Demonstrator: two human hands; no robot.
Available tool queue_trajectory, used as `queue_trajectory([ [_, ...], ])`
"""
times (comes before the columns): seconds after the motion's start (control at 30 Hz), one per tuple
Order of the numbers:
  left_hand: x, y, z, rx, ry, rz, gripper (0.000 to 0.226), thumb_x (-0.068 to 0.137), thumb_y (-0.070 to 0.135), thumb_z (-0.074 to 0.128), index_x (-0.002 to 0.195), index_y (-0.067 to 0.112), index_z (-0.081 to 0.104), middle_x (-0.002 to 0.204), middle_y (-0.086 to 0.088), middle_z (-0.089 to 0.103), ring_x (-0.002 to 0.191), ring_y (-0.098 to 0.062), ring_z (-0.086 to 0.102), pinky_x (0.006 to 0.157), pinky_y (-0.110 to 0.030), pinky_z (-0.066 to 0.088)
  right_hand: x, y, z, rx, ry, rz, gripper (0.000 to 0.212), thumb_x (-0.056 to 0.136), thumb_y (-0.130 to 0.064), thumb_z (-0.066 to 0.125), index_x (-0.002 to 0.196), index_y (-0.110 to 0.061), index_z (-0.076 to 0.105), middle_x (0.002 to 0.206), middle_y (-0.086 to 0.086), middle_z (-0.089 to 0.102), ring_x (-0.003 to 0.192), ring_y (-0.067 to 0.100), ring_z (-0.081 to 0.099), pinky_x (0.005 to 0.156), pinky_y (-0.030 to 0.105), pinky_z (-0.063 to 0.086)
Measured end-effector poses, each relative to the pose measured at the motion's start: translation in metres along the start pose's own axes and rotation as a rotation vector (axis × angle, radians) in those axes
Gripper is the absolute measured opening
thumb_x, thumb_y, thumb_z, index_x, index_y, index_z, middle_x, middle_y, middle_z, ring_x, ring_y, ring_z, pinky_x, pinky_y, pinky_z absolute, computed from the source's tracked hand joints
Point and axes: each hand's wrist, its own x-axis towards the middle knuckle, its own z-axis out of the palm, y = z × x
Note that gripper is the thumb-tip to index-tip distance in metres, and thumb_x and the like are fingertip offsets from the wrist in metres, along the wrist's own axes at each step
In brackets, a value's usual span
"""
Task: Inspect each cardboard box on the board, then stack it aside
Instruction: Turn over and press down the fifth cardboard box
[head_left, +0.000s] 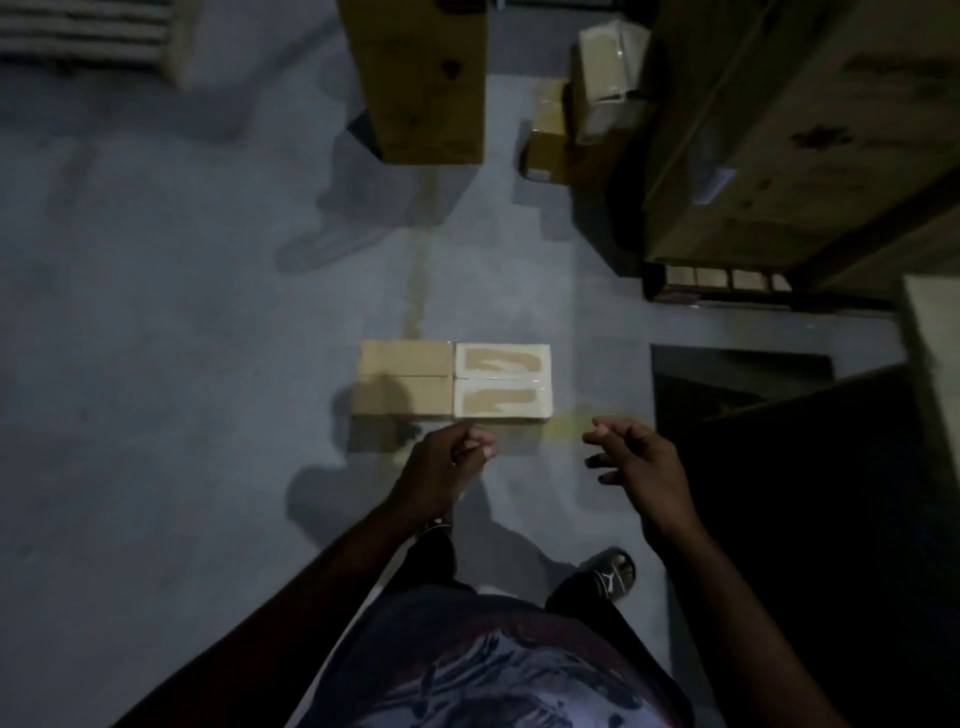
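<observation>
- 2 plain brown rectangular cardboard boxes (406, 358) and 2 white-topped rectangular cardboard boxes (503, 402) lie touching in a 2-by-2 block on the grey floor (156, 364), long axes left-right.
- Left hand (447, 467), at the block's near edge: fingers curled to the thumb; whether it pinches anything is unclear.
- Right hand (641, 460): fingers loosely spread, holding nothing.

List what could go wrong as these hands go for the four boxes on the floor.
The four boxes sit pressed together, so lifting one could drag its neighbour.
Dim light and a shadow on the near left box could hide damage.
Neither the left hand nor the right hand touches a box yet; a hasty grab may slip.
</observation>
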Motion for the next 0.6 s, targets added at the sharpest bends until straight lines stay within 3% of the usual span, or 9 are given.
queue_trajectory([
  [0.07,0.009,-0.017,-0.036,0.013,0.024,-0.001,0.023,0.082,0.050,0.064,0.094,0.032,0.071,0.092,0.007,0.075,0.084,-0.011,0.070,0.077,-0.035,0.056,0.015,-0.012,0.029,-0.034,-0.003,0.009,0.013,0.098,-0.017,0.063,0.108,-0.013,0.070,0.096,0.003,0.076,0.068,0.010,0.070,0.060,0.024,0.051],
  [0.13,0.021,-0.027,-0.060,0.018,0.033,-0.028,0.010,0.084,0.046,0.067,0.091,0.039,0.070,0.094,0.010,0.074,0.087,-0.010,0.069,0.080,-0.035,0.055,0.029,-0.021,0.049,-0.064,-0.004,0.011,0.016,0.098,-0.018,0.063,0.111,-0.011,0.070,0.094,0.000,0.076,0.069,0.010,0.071,0.058,0.021,0.051],
  [0.23,0.041,-0.033,-0.077,0.054,0.029,-0.059,0.009,0.094,0.024,0.067,0.100,0.022,0.072,0.098,0.005,0.073,0.091,-0.013,0.069,0.081,-0.029,0.052,0.045,-0.029,0.067,-0.078,-0.007,0.017,0.014,0.099,-0.020,0.063,0.110,-0.015,0.070,0.093,-0.001,0.076,0.070,0.011,0.070,0.059,0.023,0.050],
  [0.43,0.072,-0.042,-0.077,0.056,0.016,-0.130,0.022,0.093,0.027,0.067,0.108,0.012,0.073,0.110,0.000,0.073,0.104,-0.013,0.068,0.090,-0.030,0.052,0.084,-0.030,0.083,-0.103,-0.044,0.068,0.013,0.099,-0.019,0.062,0.109,-0.015,0.069,0.092,-0.002,0.075,0.067,0.008,0.069,0.060,0.024,0.049],
  [0.6,0.100,-0.031,-0.062,0.073,0.044,-0.207,0.016,0.093,0.019,0.069,0.104,0.009,0.074,0.094,0.000,0.073,0.087,-0.012,0.068,0.083,-0.028,0.050,0.129,-0.028,0.077,-0.116,-0.080,0.118,0.011,0.099,-0.018,0.061,0.107,-0.018,0.069,0.094,-0.001,0.075,0.066,0.008,0.069,0.060,0.024,0.050],
])
